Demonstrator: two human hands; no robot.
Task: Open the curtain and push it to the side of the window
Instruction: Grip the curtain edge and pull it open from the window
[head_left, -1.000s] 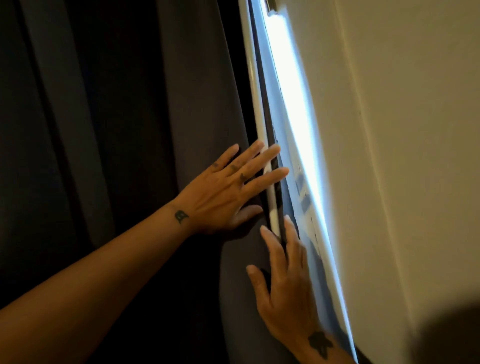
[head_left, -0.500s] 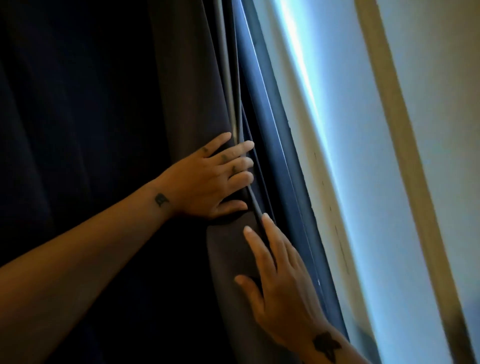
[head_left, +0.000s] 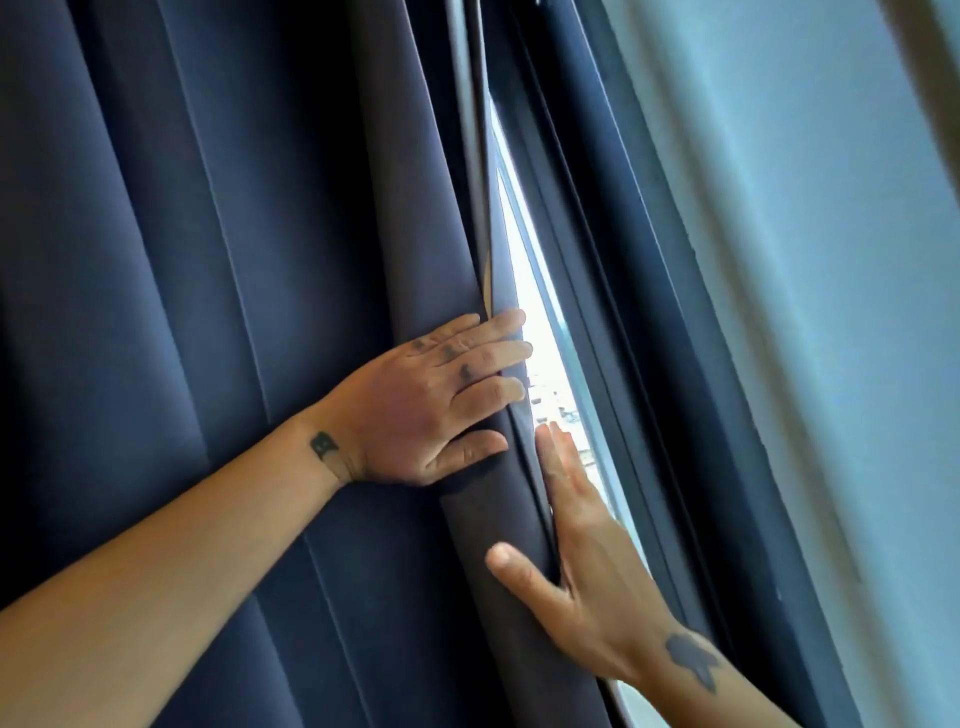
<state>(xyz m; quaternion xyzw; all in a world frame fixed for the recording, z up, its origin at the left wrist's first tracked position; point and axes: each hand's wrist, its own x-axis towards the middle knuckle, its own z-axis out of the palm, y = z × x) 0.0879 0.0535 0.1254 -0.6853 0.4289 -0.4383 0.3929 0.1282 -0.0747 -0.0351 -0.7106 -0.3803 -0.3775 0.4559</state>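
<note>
A dark blue pleated curtain (head_left: 182, 312) fills the left and middle of the head view. Its right edge hangs beside a narrow bright strip of window (head_left: 540, 332). My left hand (head_left: 415, 410) lies on that edge at mid height, fingers wrapped over the edge fold and thumb tucked under a pleat. Just below, my right hand (head_left: 587, 582) holds the same edge, thumb in front of the fabric and fingers behind it toward the glass. Most of the window is hidden by the curtain.
A dark window frame (head_left: 623, 312) runs diagonally to the right of the gap. Further right is a pale wall (head_left: 805, 260).
The curtain edge has shifted left and a bright sliver of glass now shows beside it. My right hand's fingers have slid behind the edge; both hands stay on the fabric.
</note>
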